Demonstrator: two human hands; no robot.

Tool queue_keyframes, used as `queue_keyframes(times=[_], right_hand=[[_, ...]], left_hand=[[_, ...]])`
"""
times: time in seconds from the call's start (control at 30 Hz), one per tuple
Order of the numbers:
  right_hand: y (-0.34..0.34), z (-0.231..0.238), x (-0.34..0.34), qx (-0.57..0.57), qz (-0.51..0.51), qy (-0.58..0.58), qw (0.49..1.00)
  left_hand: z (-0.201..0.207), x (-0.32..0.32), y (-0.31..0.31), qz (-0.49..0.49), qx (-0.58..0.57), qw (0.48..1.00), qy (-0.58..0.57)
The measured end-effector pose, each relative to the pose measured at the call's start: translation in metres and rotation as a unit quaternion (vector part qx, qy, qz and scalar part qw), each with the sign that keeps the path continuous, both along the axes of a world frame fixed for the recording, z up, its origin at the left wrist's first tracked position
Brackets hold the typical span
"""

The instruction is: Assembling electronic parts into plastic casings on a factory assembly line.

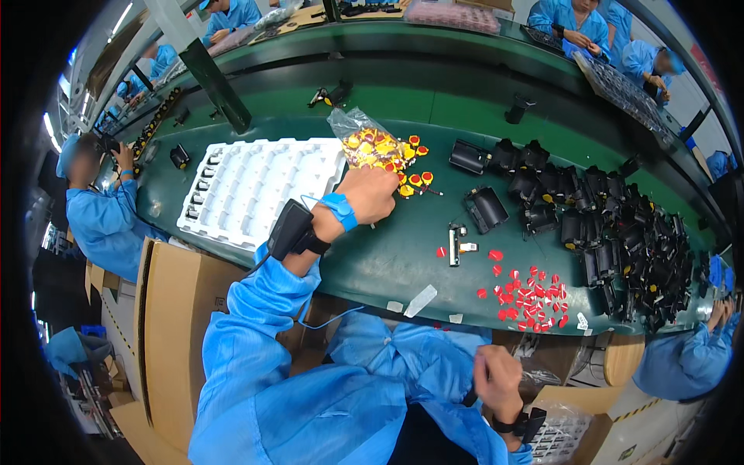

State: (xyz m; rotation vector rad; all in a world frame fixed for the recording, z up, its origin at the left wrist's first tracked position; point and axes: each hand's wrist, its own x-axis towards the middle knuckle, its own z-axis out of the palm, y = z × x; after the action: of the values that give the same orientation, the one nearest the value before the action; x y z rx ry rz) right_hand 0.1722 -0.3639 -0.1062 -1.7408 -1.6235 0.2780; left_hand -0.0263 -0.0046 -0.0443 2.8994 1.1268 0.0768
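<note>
My left hand [367,195] reaches over the table to the near edge of a pile of small yellow-and-red round parts [375,146]. The pile spills from a clear plastic bag [350,121]; several parts lie loose to its right. Only the back of that hand shows; its fingers are hidden beneath it, so whether they hold a part cannot be seen. My right hand [498,380] is low in front of my body, below the table edge, blurred and with its fingers bent. Nothing shows in it. A small silver-and-white piece [455,246] lies on the table between the hands.
A white moulded tray [263,182] stands left of the pile, black pieces along its left side. Many black housings [593,209] crowd the right. Red round stickers [531,298] lie scattered near the front edge. Cardboard boxes [174,318] stand below left. Other people work around.
</note>
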Motion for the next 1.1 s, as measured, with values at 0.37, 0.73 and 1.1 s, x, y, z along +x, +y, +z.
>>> queue_keyframes(times=[0.37,0.73,1.1], right_hand=[[0.132,0.085,-0.006,0.228,0.220,0.039,0.948],[0.235,0.078,-0.003,0.130,0.190,-0.022,0.973],[0.324,0.063,-0.009,-0.127,0.084,-0.241,0.959]], left_hand=[[0.021,-0.006,0.114,0.088,-0.031,0.990,-0.107],[0.035,-0.015,0.091,0.060,0.065,0.976,-0.200],[0.054,0.006,0.009,-0.012,0.183,0.946,-0.268]])
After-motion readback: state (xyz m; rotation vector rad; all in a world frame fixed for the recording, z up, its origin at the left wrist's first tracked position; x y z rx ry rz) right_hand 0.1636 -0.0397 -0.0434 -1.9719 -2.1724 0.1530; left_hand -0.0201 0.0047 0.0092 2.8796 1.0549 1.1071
